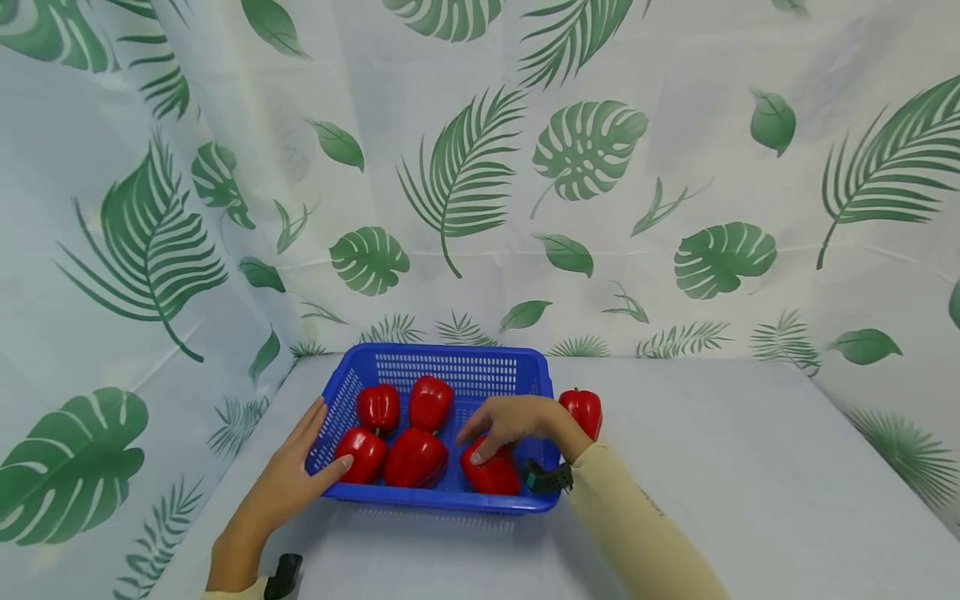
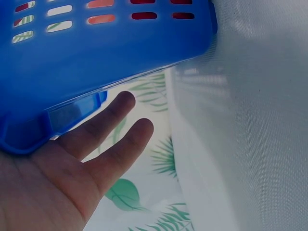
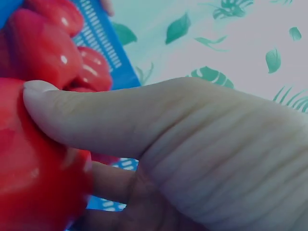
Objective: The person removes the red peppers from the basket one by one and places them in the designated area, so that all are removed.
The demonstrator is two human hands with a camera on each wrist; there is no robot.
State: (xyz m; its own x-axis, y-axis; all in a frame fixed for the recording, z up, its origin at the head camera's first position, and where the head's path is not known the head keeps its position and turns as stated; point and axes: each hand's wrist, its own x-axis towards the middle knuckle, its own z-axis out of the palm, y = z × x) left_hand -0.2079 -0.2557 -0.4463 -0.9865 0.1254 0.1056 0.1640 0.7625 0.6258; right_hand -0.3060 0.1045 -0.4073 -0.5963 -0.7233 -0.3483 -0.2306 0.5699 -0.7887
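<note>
A blue plastic basket (image 1: 450, 497) with slotted walls stands on the white table and holds several red bell peppers, among them one at the front middle (image 1: 416, 458). My right hand (image 1: 517, 419) reaches over the basket's right side and grips a bell pepper (image 1: 492, 471) in the front right corner. In the right wrist view the thumb (image 3: 82, 113) presses on this pepper, with fingers partly hidden behind it. My left hand (image 1: 288, 475) rests at the basket's left front corner, thumb over the rim. Two of its fingers (image 2: 118, 154) extend straight outside the wall in the left wrist view.
Another red bell pepper (image 1: 583, 410) lies on the table just outside the basket's right side, partly behind the right wrist. The white tabletop (image 1: 720, 467) stretches to the right. Leaf-printed sheets (image 1: 480, 183) hang behind and at the left.
</note>
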